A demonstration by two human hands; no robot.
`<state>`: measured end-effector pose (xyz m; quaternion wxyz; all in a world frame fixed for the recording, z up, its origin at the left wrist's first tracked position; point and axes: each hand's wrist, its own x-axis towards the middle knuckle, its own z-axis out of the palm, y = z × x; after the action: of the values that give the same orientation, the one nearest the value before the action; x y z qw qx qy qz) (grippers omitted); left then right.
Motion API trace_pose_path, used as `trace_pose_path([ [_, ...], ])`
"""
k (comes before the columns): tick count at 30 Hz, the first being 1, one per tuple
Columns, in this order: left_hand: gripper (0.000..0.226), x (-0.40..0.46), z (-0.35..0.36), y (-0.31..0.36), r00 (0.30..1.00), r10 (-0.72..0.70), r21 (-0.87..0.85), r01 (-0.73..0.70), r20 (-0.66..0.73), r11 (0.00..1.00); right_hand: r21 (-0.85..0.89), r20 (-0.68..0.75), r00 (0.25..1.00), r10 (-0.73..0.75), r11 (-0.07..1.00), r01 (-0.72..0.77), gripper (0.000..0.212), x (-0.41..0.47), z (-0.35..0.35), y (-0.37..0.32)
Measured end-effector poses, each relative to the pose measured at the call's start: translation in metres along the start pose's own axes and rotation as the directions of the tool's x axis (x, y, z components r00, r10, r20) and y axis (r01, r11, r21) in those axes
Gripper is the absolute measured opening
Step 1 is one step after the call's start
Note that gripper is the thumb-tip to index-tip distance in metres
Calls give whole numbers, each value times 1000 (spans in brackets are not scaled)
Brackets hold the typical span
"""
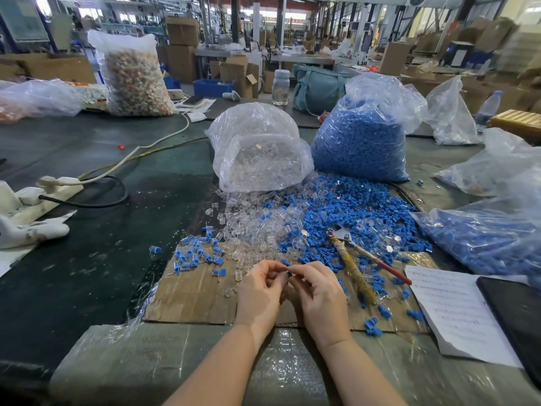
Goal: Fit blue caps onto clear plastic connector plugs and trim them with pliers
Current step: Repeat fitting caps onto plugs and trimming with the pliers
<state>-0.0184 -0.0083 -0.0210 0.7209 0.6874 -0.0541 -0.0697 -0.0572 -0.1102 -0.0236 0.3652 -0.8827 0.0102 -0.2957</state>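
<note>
both hands meet over the cardboard sheet (190,291), fingertips together. left hand (259,291) and right hand (320,294) pinch one small piece between them; a bit of blue cap (289,273) shows at the fingertips, the clear plug itself too hidden to make out. just beyond the hands: loose pile of clear plugs (251,227), merging on its right into a pile of loose blue caps (336,212). capped pieces (199,253) scattered on the cardboard's left part. pliers (355,260) lie to the right of the hands, among the caps, handles toward the person. behind the piles, a bag of clear plugs (257,148) and a bag of blue caps (363,136) side by side. printed paper (456,315) far right.
</note>
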Motion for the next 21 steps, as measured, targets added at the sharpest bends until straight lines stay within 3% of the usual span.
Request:
trace_pose_path([
  [5,14,0,0,-1,1000,19,55,-18,-14,998,-31,4,1000,-10,999,10,17,-1,1,0],
  [8,16,0,-1,-1,999,42,102,-40,-18,994,-122,-85,996,-11,993,0,20,1,-2,1],
  [11,16,-1,0,-1,999,34,106,-33,-13,994,-275,-198,978,61,955,-115,26,4,-11,8],
  [13,15,-1,-1,-2,999,43,147,-42,-6,988,-408,-233,954,191,871,-274,35,10,-20,14],
  [16,15,-3,-2,-1,999,47,155,-48,9,987,-647,-154,854,497,603,-467,61,21,-37,27],
  [18,15,-4,-2,1,999,48,159,-50,17,986,-706,-73,777,625,518,-483,70,27,-46,36],
  [21,14,-5,-1,2,998,49,159,-53,29,986,-751,-7,750,662,492,-441,77,32,-53,42],
])
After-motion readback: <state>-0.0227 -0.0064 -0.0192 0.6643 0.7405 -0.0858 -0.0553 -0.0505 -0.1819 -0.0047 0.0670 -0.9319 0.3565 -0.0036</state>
